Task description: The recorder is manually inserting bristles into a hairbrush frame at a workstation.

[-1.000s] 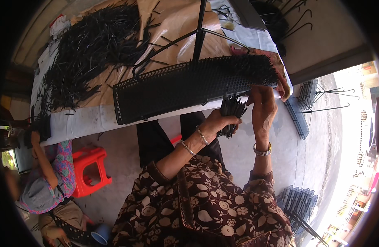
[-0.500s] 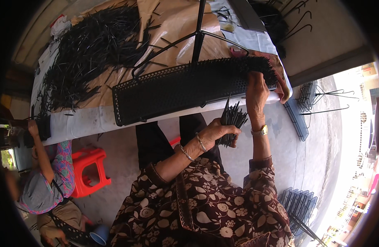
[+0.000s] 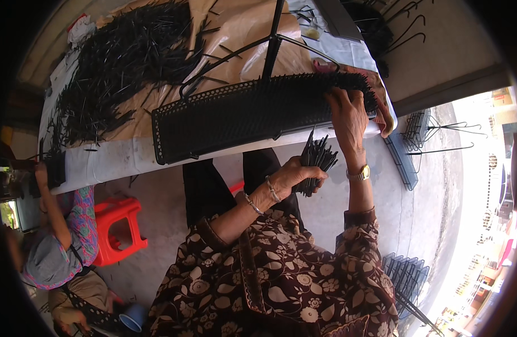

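Perforated black panel (image 3: 230, 121) lies at the near edge of your table (image 3: 140, 157), over a white cover and brown sheet (image 3: 247, 36); a red stool (image 3: 102, 227) stands on the grey floor (image 3: 166, 194). The panel is long, with round holes along its rim, bristling thickly at its right end. Your left hand (image 3: 298, 176) clasps a bundle of black strips (image 3: 319, 157); your right hand (image 3: 349, 115) bends its fingers onto the bristles, its pinch hidden.
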Available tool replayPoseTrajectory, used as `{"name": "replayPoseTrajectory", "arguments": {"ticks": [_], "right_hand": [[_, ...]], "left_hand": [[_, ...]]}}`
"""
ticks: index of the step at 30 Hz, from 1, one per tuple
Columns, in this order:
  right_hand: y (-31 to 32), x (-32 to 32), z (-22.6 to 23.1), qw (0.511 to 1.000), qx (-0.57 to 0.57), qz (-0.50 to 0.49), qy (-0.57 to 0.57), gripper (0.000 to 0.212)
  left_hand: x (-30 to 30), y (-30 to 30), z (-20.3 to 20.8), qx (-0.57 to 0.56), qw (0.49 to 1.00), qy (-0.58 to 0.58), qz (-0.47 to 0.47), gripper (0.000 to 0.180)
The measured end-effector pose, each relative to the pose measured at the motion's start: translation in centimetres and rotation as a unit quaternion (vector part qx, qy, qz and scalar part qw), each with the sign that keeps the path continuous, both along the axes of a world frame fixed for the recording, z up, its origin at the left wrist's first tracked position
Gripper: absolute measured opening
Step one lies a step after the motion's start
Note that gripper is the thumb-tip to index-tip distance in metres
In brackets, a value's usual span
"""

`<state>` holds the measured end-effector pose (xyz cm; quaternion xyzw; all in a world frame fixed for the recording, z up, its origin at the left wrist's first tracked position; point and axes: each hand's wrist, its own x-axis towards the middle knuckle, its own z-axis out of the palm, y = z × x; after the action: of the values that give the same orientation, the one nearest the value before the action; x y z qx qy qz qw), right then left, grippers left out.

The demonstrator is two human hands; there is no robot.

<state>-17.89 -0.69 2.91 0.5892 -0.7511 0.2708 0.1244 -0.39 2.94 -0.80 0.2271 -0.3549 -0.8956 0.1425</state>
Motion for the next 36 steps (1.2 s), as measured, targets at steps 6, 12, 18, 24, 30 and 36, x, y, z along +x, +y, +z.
{"name": "replayPoseTrajectory", "arguments": {"ticks": [6, 12, 18, 24, 30, 36], "right_hand": [[3.4, -0.2, 2.5, 0.905, 0.191, 0.189, -0.328, 0.027], [4.2, 0.2, 2.9, 0.844, 0.202, 0.193, -0.458, 0.016], [3.0, 1.7, 2.2, 0.86, 0.111, 0.145, -0.477, 0.017], [2.4, 2.2, 2.2, 0.837, 0.058, 0.14, -0.526, 0.017], [2.7, 2.2, 2.3, 0.796, -0.018, 0.207, -0.568, 0.015], [1.9, 0.3, 2.0, 0.925, -0.112, 0.04, -0.36, 0.009]], "left_hand": [[0.6, -0.4, 0.1, -0.015, 1.0, 0.006, -0.02, 0.016], [0.3, -0.5, 0.7, -0.011, 0.999, -0.02, -0.042, 0.019], [0.6, -3.0, 0.8, -0.063, 0.996, -0.038, -0.043, 0.019], [1.0, -5.2, 1.0, -0.11, 0.989, -0.035, -0.087, 0.018], [0.9, -4.7, -0.2, -0.169, 0.975, -0.072, -0.121, 0.018], [1.0, -3.2, -2.1, -0.065, 0.997, -0.012, -0.043, 0.017]]}}
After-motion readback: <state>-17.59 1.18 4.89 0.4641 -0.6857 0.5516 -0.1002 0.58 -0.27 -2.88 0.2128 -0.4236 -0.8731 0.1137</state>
